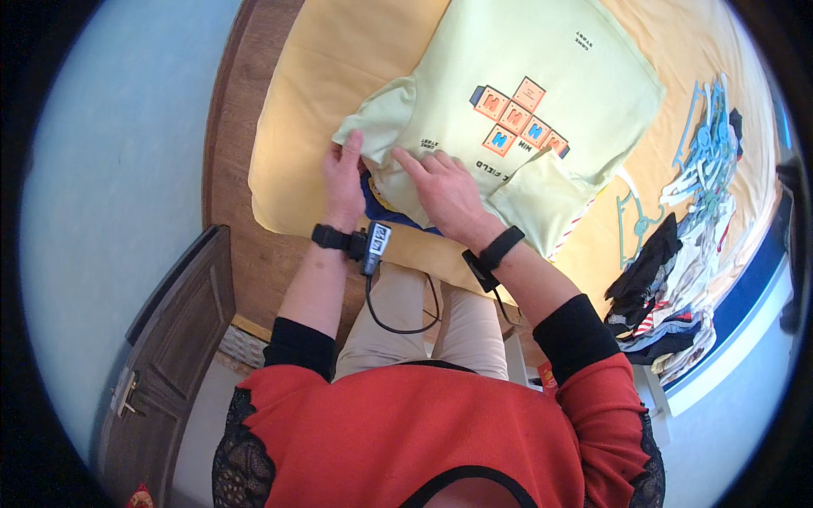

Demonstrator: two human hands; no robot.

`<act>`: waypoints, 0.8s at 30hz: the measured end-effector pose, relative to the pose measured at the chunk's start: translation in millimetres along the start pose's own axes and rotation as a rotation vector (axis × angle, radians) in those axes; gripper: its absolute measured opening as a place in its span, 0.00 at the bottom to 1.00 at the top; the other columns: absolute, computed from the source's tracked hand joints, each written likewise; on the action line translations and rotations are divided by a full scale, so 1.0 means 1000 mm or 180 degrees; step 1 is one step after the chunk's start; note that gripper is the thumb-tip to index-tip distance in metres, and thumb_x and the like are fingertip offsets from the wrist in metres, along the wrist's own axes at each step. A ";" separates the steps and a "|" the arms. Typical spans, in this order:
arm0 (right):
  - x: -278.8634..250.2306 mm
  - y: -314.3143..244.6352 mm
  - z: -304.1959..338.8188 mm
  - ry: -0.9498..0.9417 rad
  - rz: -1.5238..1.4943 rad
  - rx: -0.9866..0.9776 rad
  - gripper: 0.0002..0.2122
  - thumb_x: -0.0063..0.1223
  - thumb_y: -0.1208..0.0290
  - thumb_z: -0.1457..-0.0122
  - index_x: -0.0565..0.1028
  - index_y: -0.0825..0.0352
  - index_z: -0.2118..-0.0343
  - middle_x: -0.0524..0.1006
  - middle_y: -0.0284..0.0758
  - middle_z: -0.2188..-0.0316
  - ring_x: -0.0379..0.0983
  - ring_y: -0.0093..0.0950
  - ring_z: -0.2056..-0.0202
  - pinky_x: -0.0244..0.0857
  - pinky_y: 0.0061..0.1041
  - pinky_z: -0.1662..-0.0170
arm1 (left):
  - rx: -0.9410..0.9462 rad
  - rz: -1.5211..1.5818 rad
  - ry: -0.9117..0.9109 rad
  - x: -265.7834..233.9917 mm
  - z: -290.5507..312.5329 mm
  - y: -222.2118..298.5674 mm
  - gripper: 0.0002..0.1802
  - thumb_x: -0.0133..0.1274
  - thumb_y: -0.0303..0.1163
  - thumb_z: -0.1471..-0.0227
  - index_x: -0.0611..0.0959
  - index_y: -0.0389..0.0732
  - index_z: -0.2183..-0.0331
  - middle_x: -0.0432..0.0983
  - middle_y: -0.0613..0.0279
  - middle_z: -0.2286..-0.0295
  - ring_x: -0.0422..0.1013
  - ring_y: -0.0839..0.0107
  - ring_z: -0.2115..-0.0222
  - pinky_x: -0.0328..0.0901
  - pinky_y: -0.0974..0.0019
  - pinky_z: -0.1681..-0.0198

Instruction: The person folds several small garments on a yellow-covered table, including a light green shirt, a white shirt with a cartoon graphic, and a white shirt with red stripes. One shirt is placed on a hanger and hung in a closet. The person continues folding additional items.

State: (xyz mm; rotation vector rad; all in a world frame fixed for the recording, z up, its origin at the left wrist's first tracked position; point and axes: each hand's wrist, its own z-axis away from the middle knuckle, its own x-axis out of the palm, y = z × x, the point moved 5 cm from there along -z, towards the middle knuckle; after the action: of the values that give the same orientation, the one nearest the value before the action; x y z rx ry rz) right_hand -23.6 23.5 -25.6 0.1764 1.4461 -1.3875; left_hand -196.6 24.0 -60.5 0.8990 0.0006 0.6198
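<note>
One brown door (169, 364) stands at far left. Next, the left hand (343, 182) is at the sleeve (381, 114) of one pale green shirt (461, 114), thumb up, fingers hidden. The shirt lies spread on a yellow sheet (313, 127). The right hand (449, 190) rests on it, index finger extended; I cannot tell whether either pinches cloth. Rightward lie one separate hanger (641, 225), several bunched hangers (707, 144), one clothes heap (669, 296).

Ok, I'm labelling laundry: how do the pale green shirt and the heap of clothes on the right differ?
The pale green shirt lies mostly spread out; the heap of clothes is bunched up. The shirt has an orange block print; the heap mixes black, white and striped pieces. The left hand and right hand touch the shirt, not the heap. Both are clothing.
</note>
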 end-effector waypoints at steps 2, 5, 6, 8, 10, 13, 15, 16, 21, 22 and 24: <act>0.001 0.000 -0.002 -0.0037 0.0040 -0.0003 0.32 0.53 0.76 0.48 0.64 0.56 0.37 0.75 0.34 0.61 0.72 0.35 0.55 0.65 0.36 0.53 | -0.0563 -0.0131 -0.0135 -0.005 -0.012 0.001 0.26 0.51 0.47 0.36 0.75 0.35 0.47 0.78 0.57 0.54 0.75 0.67 0.54 0.70 0.63 0.50; 0.003 0.000 -0.004 -0.0196 0.0173 -0.0015 0.31 0.53 0.76 0.48 0.65 0.56 0.37 0.75 0.34 0.62 0.73 0.35 0.56 0.66 0.36 0.54 | -0.1224 0.0135 -0.0497 -0.001 -0.027 0.004 0.28 0.51 0.50 0.37 0.76 0.36 0.47 0.78 0.55 0.54 0.77 0.65 0.57 0.72 0.60 0.53; 0.003 0.000 -0.005 -0.0173 0.0214 -0.0043 0.31 0.54 0.75 0.48 0.65 0.56 0.37 0.75 0.34 0.62 0.73 0.35 0.56 0.66 0.36 0.54 | -0.1380 -0.0057 -0.0394 -0.002 -0.032 0.005 0.28 0.50 0.50 0.36 0.75 0.37 0.46 0.78 0.56 0.53 0.76 0.65 0.56 0.72 0.60 0.52; 0.003 0.000 -0.005 -0.0194 0.0285 -0.0092 0.31 0.55 0.75 0.49 0.66 0.56 0.38 0.75 0.34 0.62 0.73 0.35 0.55 0.66 0.36 0.54 | -0.1671 -0.0292 -0.0476 -0.001 -0.036 0.007 0.27 0.48 0.50 0.35 0.74 0.41 0.44 0.77 0.60 0.50 0.75 0.66 0.53 0.70 0.60 0.51; 0.003 0.000 -0.005 -0.0134 0.0370 -0.0118 0.30 0.56 0.74 0.50 0.67 0.57 0.40 0.75 0.33 0.62 0.72 0.34 0.56 0.65 0.35 0.55 | -0.1421 -0.0567 -0.0496 0.000 -0.037 0.012 0.23 0.47 0.42 0.34 0.73 0.39 0.44 0.77 0.61 0.50 0.75 0.67 0.52 0.70 0.60 0.51; 0.005 0.000 -0.003 -0.0140 0.0343 -0.0144 0.30 0.56 0.74 0.50 0.68 0.57 0.40 0.74 0.33 0.62 0.71 0.33 0.56 0.65 0.34 0.55 | -0.0539 -0.0609 -0.0376 0.001 -0.031 0.023 0.18 0.46 0.32 0.35 0.72 0.37 0.45 0.76 0.59 0.51 0.74 0.67 0.51 0.68 0.60 0.47; 0.006 0.000 -0.002 -0.0159 0.0328 -0.0151 0.29 0.55 0.74 0.49 0.68 0.58 0.40 0.74 0.33 0.63 0.71 0.33 0.56 0.64 0.34 0.55 | -0.0223 -0.0101 -0.0489 0.005 -0.024 0.025 0.19 0.45 0.32 0.35 0.71 0.37 0.45 0.74 0.57 0.49 0.72 0.66 0.49 0.66 0.58 0.44; 0.007 0.000 -0.002 -0.0183 0.0338 -0.0150 0.29 0.55 0.74 0.49 0.68 0.58 0.40 0.74 0.33 0.63 0.70 0.33 0.56 0.64 0.34 0.55 | -0.0191 0.0073 -0.0500 0.005 -0.023 0.026 0.19 0.45 0.32 0.34 0.71 0.37 0.45 0.74 0.57 0.48 0.71 0.66 0.48 0.65 0.58 0.42; 0.009 0.001 -0.003 -0.0307 0.0296 -0.0090 0.28 0.53 0.73 0.47 0.69 0.58 0.40 0.74 0.33 0.62 0.70 0.32 0.56 0.63 0.34 0.54 | -0.1124 0.0946 -0.0446 0.007 -0.033 0.020 0.18 0.46 0.34 0.35 0.72 0.40 0.45 0.74 0.59 0.48 0.70 0.64 0.47 0.62 0.56 0.40; 0.008 0.001 -0.003 -0.0313 0.0278 -0.0099 0.28 0.53 0.73 0.47 0.69 0.58 0.40 0.74 0.33 0.62 0.70 0.32 0.56 0.63 0.34 0.54 | -0.1138 0.0688 -0.0337 0.005 -0.037 0.022 0.17 0.46 0.34 0.35 0.72 0.40 0.46 0.74 0.59 0.49 0.71 0.65 0.48 0.63 0.56 0.40; 0.006 0.001 -0.003 -0.0281 0.0238 -0.0125 0.28 0.52 0.73 0.47 0.69 0.58 0.40 0.74 0.33 0.62 0.70 0.33 0.56 0.63 0.34 0.53 | -0.1027 0.0350 -0.0152 0.001 -0.044 0.028 0.15 0.47 0.33 0.35 0.73 0.41 0.49 0.75 0.59 0.51 0.71 0.65 0.49 0.64 0.56 0.42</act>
State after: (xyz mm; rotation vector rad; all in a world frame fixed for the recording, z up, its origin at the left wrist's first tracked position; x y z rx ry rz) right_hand -27.2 22.6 -31.2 0.1409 1.3791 -1.2899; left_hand -221.2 70.0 -67.5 0.6033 -0.1882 0.6781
